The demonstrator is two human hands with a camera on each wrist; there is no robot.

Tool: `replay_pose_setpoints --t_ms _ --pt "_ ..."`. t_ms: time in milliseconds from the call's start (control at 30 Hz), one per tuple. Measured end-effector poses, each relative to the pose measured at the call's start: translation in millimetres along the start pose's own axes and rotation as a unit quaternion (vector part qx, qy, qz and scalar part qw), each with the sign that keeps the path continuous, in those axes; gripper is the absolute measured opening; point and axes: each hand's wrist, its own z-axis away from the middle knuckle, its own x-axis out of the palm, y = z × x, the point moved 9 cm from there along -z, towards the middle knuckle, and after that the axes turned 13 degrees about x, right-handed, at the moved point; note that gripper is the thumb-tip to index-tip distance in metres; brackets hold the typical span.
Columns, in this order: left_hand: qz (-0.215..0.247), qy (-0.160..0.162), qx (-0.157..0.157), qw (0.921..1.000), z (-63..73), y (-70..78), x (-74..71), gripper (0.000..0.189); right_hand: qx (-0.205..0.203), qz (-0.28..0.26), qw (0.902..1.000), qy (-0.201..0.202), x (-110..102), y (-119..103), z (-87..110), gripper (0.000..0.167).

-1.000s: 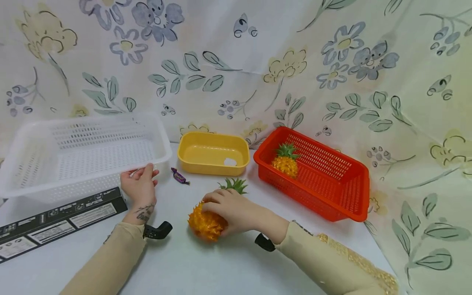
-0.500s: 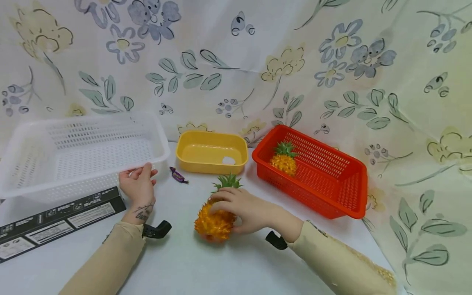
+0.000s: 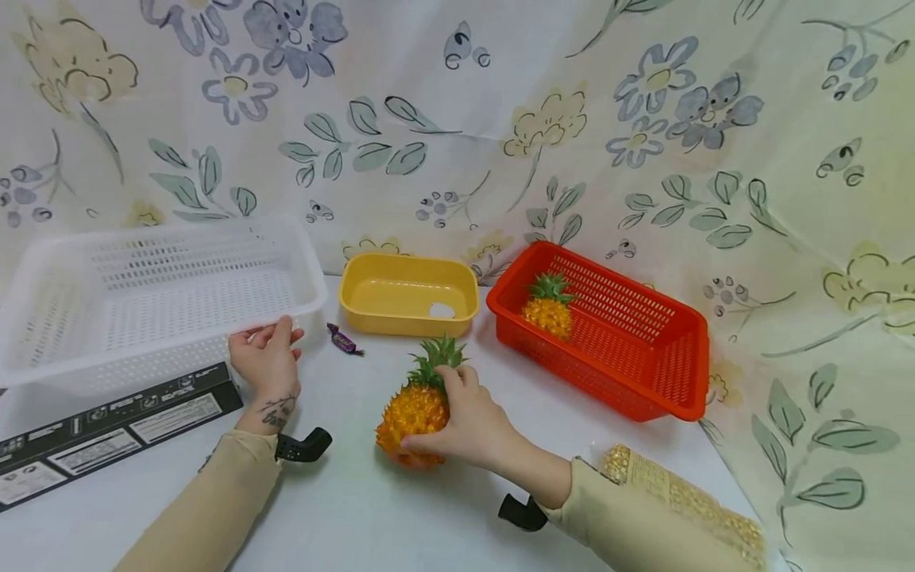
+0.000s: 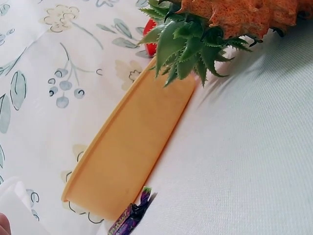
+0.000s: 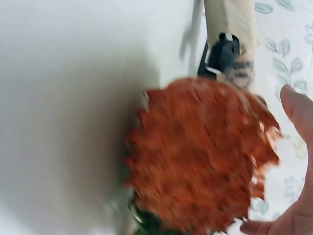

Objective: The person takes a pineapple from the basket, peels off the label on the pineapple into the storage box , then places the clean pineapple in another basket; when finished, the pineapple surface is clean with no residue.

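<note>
A spiky orange toy pineapple (image 3: 412, 425) with a green leafy crown lies on the white tabletop in the head view, its crown towards the yellow tub (image 3: 407, 324). My right hand (image 3: 475, 421) is at its right side, thumb and fingers spread. In the right wrist view a gap shows between the upper digit and the pineapple (image 5: 200, 156). My left hand (image 3: 268, 361) pinches the front rim of the white perforated basket (image 3: 164, 338) near its right corner. Just one fingertip (image 4: 4, 226) of it shows in the left wrist view.
A red basket (image 3: 608, 373) with a smaller pineapple (image 3: 548, 316) inside stands at the right. A wrapped candy (image 3: 345, 340) lies before the yellow tub. A black box (image 3: 121, 429) lies at the left, a bag of yellow kernels (image 3: 679, 492) under the right sleeve.
The pineapple has turned so its crown points more directly away, and shifted slightly right. My right hand has loosened from its top and moved to its right side. The left hand stays put.
</note>
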Motion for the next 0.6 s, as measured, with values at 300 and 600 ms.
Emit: replay_pose_setpoints --t_ms 300,600 --pt "0.008 0.002 -0.002 1.0000 -0.3 -1.3 -0.1 0.031 0.009 -0.082 0.9950 -0.056 22.3 1.8 -7.6 0.114" --pt "0.010 0.005 0.003 0.9999 -1.2 -2.6 -0.4 0.031 -0.001 -0.099 0.9890 -0.110 20.8 4.0 -13.6 0.105"
